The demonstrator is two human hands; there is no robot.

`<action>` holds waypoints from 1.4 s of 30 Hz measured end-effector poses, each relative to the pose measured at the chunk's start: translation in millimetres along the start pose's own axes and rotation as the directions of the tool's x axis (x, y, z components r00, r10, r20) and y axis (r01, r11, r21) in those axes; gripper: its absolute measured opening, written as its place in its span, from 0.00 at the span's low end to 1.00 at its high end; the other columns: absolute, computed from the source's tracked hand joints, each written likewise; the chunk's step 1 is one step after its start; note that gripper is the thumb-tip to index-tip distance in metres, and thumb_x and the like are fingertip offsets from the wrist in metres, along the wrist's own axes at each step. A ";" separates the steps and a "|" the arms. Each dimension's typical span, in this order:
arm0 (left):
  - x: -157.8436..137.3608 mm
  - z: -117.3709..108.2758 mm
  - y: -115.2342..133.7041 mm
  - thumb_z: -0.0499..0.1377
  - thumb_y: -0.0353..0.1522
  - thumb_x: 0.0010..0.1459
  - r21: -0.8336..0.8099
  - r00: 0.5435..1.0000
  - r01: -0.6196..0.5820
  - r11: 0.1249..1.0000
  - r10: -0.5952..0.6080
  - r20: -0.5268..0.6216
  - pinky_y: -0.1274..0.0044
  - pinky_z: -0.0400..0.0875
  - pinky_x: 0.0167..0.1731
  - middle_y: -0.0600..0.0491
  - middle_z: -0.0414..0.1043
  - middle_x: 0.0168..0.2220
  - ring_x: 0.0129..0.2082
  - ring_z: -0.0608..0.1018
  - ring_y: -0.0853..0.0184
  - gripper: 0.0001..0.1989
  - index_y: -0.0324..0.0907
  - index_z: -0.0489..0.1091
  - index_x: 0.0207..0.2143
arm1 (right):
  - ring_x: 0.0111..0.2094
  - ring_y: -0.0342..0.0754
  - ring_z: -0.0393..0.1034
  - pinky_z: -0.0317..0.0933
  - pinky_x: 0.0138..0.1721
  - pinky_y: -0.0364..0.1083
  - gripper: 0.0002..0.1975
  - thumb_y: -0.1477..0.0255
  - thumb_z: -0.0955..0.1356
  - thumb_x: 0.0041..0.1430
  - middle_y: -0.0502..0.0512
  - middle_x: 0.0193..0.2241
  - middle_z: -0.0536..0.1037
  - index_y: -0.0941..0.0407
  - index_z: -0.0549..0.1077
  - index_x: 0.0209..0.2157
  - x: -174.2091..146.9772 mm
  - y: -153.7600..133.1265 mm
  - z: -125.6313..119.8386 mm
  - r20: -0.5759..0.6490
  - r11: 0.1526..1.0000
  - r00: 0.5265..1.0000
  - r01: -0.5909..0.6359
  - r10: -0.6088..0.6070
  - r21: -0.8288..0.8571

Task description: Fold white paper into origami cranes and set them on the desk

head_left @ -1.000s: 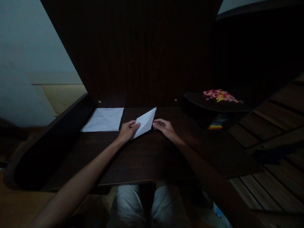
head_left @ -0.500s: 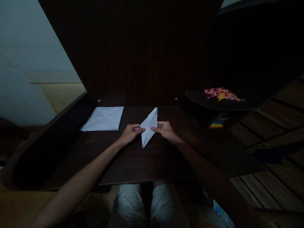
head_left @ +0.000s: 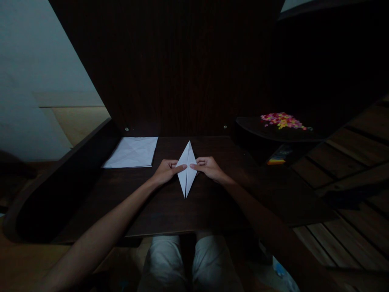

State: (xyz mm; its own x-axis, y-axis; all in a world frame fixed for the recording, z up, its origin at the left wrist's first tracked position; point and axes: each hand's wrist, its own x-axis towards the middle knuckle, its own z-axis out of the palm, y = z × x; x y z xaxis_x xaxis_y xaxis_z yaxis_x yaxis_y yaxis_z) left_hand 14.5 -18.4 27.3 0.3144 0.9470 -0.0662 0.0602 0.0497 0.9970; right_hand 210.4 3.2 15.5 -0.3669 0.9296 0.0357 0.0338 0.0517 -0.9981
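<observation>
A white folded paper (head_left: 187,178) in a long diamond shape is held between my two hands, just above the dark desk. A split runs down its middle to the lower tip. My left hand (head_left: 166,171) grips the left corner, thumb on the front face and fingers curled behind. At the right corner my right hand (head_left: 209,167) pinches it the same way, thumb near the centre line. The fingertips behind the paper are partly hidden.
Creased white paper sheets (head_left: 132,152) lie at the desk's back left. Small pink, red and yellow pieces (head_left: 284,120) are heaped on a curved shelf (head_left: 252,125) at right. A raised side panel (head_left: 60,182) borders the desk's left.
The folded paper has turned from a slant to nearly upright, its top tip moving left and its lower tip towards me. Both hands keep their hold.
</observation>
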 end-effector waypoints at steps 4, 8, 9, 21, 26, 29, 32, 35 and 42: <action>0.0 0.9 -0.4 0.66 0.41 0.44 0.002 1.000 0.015 1.000 -0.015 0.000 0.77 0.69 0.32 0.50 0.79 0.31 0.29 0.77 0.66 0.18 0.35 0.76 0.33 | 0.24 0.44 0.71 0.63 0.27 0.42 0.14 0.65 0.75 0.37 0.51 0.21 0.76 0.59 0.72 0.21 0.6 -1.5 0.5 -0.010 1.000 1.000 0.019 -0.019 0.006; 1.9 -0.5 -3.6 0.67 0.41 0.42 0.004 1.000 -0.004 1.000 0.004 0.018 0.76 0.70 0.32 0.49 0.79 0.31 0.29 0.78 0.64 0.21 0.35 0.76 0.35 | 0.24 0.44 0.71 0.63 0.27 0.42 0.14 0.65 0.75 0.37 0.51 0.22 0.77 0.59 0.72 0.22 0.7 -0.6 0.6 -0.003 1.000 1.000 0.005 -0.005 0.001; 2.3 -0.9 -4.2 0.67 0.41 0.42 0.010 1.000 -0.009 1.000 0.009 0.021 0.76 0.70 0.31 0.49 0.79 0.30 0.29 0.78 0.64 0.21 0.35 0.76 0.35 | 0.25 0.45 0.71 0.63 0.27 0.42 0.14 0.64 0.75 0.37 0.51 0.22 0.77 0.59 0.73 0.23 0.8 0.2 0.7 0.003 1.000 1.000 -0.003 0.003 0.000; -0.7 2.2 -0.1 0.67 0.42 0.42 0.055 0.994 -0.010 0.998 0.003 0.112 0.77 0.67 0.30 0.52 0.77 0.27 0.28 0.75 0.66 0.18 0.36 0.76 0.29 | 0.31 0.52 0.75 0.67 0.35 0.49 0.19 0.63 0.75 0.36 0.58 0.30 0.81 0.61 0.77 0.31 0.6 5.4 0.9 0.027 0.998 0.998 -0.059 0.058 0.030; 4.2 3.4 -5.5 0.63 0.46 0.47 -0.198 0.999 0.028 0.980 -0.021 0.036 0.76 0.67 0.31 0.50 0.74 0.24 0.26 0.74 0.67 0.21 0.34 0.74 0.25 | 0.31 0.51 0.75 0.67 0.34 0.48 0.19 0.65 0.76 0.36 0.57 0.31 0.81 0.60 0.77 0.31 -0.2 1.1 -1.8 -0.010 0.997 0.999 -0.047 0.048 0.055; 6.7 3.1 -9.7 0.66 0.43 0.45 -0.360 0.996 0.078 0.930 -0.053 0.077 0.76 0.67 0.29 0.50 0.72 0.22 0.24 0.73 0.69 0.19 0.33 0.73 0.23 | 0.31 0.50 0.75 0.67 0.34 0.47 0.18 0.65 0.76 0.36 0.57 0.31 0.81 0.60 0.77 0.31 -0.5 -1.4 -2.9 -0.029 0.997 0.999 -0.043 0.044 0.060; 7.3 1.1 -12.2 0.67 0.39 0.44 -0.407 0.990 0.099 0.908 -0.049 0.131 0.75 0.67 0.31 0.48 0.73 0.24 0.25 0.74 0.68 0.17 0.31 0.74 0.28 | 0.30 0.50 0.75 0.66 0.33 0.46 0.17 0.66 0.76 0.35 0.57 0.30 0.80 0.60 0.77 0.30 -0.8 -2.6 -3.3 -0.032 0.998 0.998 -0.053 0.054 0.046; 7.2 -1.7 -12.7 0.67 0.36 0.45 -0.423 0.989 0.102 0.900 -0.045 0.143 0.73 0.68 0.33 0.47 0.74 0.27 0.27 0.76 0.66 0.15 0.32 0.74 0.30 | 0.30 0.49 0.75 0.66 0.33 0.46 0.19 0.68 0.76 0.34 0.57 0.31 0.80 0.61 0.77 0.32 -1.1 -2.2 -3.5 -0.013 0.997 0.998 -0.060 0.061 0.046; 5.7 -4.4 -8.1 0.63 0.31 0.45 -0.451 0.980 0.128 0.884 -0.043 0.193 0.72 0.69 0.34 0.45 0.76 0.28 0.28 0.78 0.63 0.11 0.31 0.75 0.32 | 0.30 0.48 0.74 0.66 0.34 0.46 0.19 0.69 0.76 0.34 0.56 0.31 0.80 0.60 0.77 0.33 -1.4 -4.4 -2.5 -0.006 0.992 0.998 -0.067 0.068 0.104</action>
State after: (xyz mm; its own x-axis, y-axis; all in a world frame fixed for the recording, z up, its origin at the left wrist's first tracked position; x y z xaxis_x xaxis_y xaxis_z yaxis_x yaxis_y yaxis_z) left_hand 11.7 -12.0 19.0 0.4887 0.8647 -0.1162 -0.3334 0.3082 0.8910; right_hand 213.2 2.6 20.0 -0.3585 0.9330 -0.0316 -0.0388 -0.0488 -0.9981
